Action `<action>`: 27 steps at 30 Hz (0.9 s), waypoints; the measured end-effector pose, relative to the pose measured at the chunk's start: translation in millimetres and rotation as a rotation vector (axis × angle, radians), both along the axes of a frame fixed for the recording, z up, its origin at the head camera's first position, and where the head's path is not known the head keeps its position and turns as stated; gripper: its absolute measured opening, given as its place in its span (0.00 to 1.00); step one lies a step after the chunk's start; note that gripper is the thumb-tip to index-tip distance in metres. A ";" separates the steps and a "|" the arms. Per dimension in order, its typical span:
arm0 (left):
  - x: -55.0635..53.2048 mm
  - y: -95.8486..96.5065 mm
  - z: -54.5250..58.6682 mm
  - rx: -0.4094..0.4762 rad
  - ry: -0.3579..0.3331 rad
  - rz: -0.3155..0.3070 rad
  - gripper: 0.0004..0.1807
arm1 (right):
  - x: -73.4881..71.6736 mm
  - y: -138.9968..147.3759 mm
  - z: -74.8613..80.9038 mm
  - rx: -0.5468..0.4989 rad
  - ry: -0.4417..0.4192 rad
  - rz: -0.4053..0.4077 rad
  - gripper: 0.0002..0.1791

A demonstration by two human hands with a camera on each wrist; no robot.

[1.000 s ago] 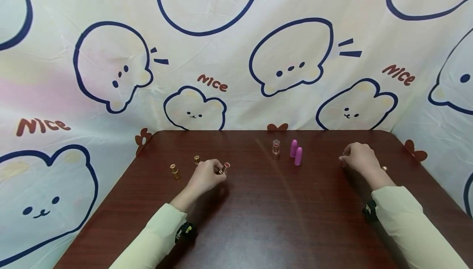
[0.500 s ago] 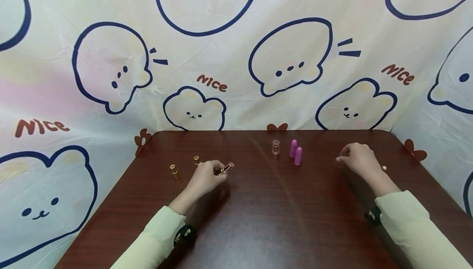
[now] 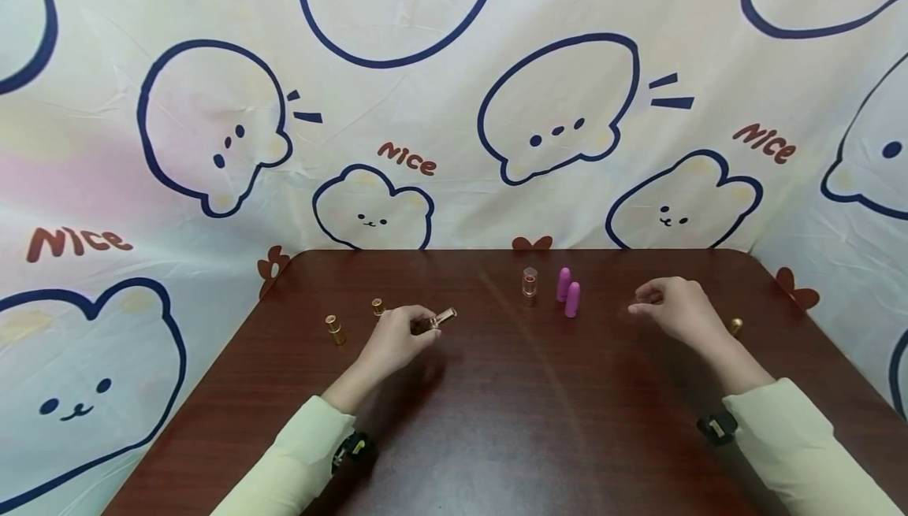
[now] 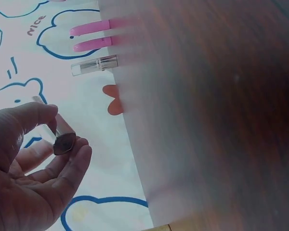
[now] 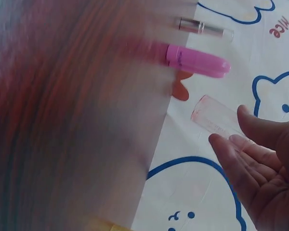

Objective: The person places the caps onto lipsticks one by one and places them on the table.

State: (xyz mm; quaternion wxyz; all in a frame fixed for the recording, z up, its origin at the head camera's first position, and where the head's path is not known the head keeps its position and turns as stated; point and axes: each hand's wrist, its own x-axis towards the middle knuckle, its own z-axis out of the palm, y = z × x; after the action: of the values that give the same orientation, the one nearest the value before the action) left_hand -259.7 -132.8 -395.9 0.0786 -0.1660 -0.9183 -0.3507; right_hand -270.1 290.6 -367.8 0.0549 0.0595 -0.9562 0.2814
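Over the left half of the table my left hand (image 3: 397, 337) pinches an uncapped lipstick (image 3: 444, 317) between thumb and fingers. It tilts up to the right. In the left wrist view the dark end of the lipstick's base (image 4: 65, 143) faces the camera, and the thumb covers part of the tube. On the right side, my right hand (image 3: 674, 311) holds a clear, pinkish lipstick cap (image 5: 213, 115), which sticks out past the fingertips in the right wrist view. The cap barely shows in the head view. A wide gap separates the two hands.
Two gold lipstick tubes (image 3: 336, 330) stand by the left hand. A lipstick with a clear cap (image 3: 529, 283) and two pink tubes (image 3: 572, 300) stand between the hands, toward the back. Another gold tube (image 3: 736, 326) is beyond the right wrist. A printed cloth (image 3: 454, 98) backs the table.
The lipstick in my left hand has turned from facing up toward the head camera to slanting rightward. My right hand has shifted slightly left.
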 end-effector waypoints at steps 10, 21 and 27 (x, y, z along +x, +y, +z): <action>-0.3 2.3 2.0 0.030 -0.002 -0.009 0.06 | 9.1 -16.2 -4.6 -0.145 0.007 0.039 0.16; 0.1 7.2 7.1 0.142 -0.013 -0.047 0.09 | 15.4 -37.5 -6.6 -0.338 0.006 0.097 0.18; -0.8 11.2 8.2 0.204 -0.037 -0.072 0.09 | 15.1 -48.4 -9.7 -0.456 -0.039 0.119 0.20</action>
State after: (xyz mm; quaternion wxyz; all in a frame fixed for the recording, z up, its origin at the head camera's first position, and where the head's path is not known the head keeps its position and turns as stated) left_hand -260.5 -121.6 -387.7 0.0655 -0.1833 -0.8726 -0.4480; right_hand -255.0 242.2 -377.4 0.0316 0.0966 -0.8635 0.4941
